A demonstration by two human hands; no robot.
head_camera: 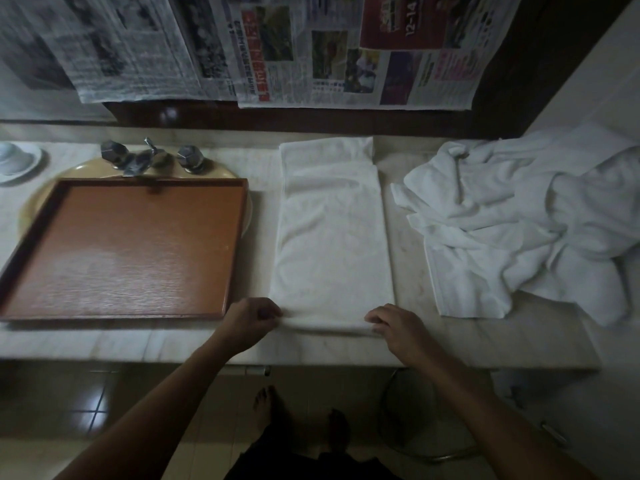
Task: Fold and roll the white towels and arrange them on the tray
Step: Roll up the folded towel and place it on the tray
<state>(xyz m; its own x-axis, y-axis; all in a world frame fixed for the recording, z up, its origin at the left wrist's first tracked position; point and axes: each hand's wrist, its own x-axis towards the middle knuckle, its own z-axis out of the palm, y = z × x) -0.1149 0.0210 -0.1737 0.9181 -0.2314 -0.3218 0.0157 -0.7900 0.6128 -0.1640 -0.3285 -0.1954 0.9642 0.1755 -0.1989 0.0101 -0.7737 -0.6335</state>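
A white towel (332, 233) lies folded into a long strip on the marble counter, running from the back wall to the front edge. My left hand (251, 320) pinches its near left corner. My right hand (394, 323) grips the near right corner, where the near edge is curled up slightly. To the left lies a brown wooden tray (124, 247), resting over the sink with nothing on it. A heap of loose white towels (526, 220) sits to the right.
Metal taps (152, 157) stand behind the tray above the cream sink rim (214, 171). A white cup on a saucer (15, 161) is at the far left. Newspaper sheets (311, 50) hang on the back wall. A stool (426, 420) stands below the counter.
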